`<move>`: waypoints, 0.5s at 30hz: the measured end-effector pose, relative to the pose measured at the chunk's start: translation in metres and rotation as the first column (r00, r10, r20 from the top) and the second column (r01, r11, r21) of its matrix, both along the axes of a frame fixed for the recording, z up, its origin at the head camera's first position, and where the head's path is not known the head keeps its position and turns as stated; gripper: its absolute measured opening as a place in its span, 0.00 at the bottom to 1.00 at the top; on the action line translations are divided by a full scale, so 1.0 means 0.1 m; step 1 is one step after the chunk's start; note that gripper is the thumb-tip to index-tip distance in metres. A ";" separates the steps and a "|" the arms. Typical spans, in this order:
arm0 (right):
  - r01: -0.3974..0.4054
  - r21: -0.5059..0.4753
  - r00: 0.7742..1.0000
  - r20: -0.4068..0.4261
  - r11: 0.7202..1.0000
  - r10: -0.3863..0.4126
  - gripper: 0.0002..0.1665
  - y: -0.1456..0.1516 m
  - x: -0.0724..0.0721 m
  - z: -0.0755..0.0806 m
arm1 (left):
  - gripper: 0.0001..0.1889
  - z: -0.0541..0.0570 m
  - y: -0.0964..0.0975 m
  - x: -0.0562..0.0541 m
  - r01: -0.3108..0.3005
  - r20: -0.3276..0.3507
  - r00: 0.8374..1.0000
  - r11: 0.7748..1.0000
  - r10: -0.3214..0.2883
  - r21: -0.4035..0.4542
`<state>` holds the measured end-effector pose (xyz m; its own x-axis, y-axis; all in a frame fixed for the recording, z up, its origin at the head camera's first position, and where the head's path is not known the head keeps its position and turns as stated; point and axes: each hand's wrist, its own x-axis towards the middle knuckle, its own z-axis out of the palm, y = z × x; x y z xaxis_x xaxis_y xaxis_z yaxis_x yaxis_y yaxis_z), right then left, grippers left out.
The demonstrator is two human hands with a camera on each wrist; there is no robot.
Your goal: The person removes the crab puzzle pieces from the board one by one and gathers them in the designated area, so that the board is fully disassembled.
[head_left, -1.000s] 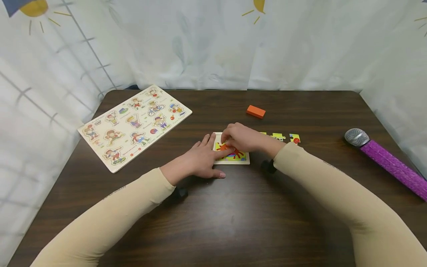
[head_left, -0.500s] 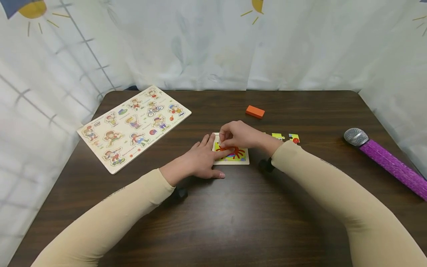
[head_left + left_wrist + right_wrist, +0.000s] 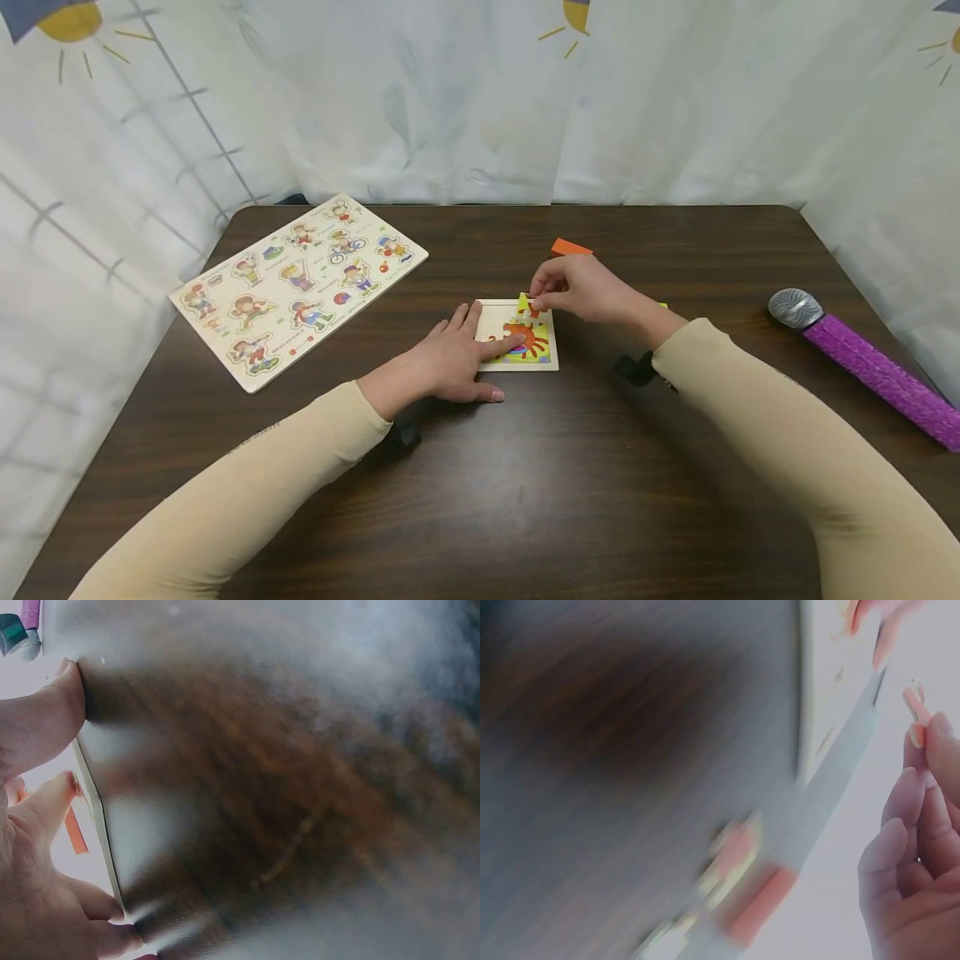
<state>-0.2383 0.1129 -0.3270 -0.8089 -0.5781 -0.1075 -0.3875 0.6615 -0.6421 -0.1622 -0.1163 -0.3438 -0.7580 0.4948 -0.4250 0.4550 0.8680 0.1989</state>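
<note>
My left hand point(image 3: 450, 358) lies spread over the left side of a small wooden jigsaw tray point(image 3: 495, 308), its index finger on the assembled red-and-yellow pieces point(image 3: 532, 346) in the lower part. Between thumb and fingertips my right hand point(image 3: 585, 292) pinches a yellow-and-red jigsaw piece point(image 3: 522, 310), tilted up over the tray's upper right. That pinched piece point(image 3: 915, 705) appears edge-on in the right wrist view. Bare wood shows along the tray's upper part. In the left wrist view, the fingertips of the left hand point(image 3: 37, 847) rest along the tray's edge.
An orange block point(image 3: 570, 247) lies behind the right hand. Blurred loose jigsaw pieces point(image 3: 731, 859) lie right of the tray, mostly hidden by the right arm in the head view. A large picture board point(image 3: 300, 287) is at left, a purple microphone point(image 3: 862, 358) at right.
My right hand has moved right across the tray, and a jigsaw piece now shows in its fingers. More bare tray is visible. The left hand has stayed put.
</note>
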 end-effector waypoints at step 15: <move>0.027 0.184 0.999 0.022 0.983 -0.032 0.03 0.70 0.14 -0.14 | 0.44 0.00 0.00 -0.01 -0.008 0.016 1.000 1.000 0.008 0.006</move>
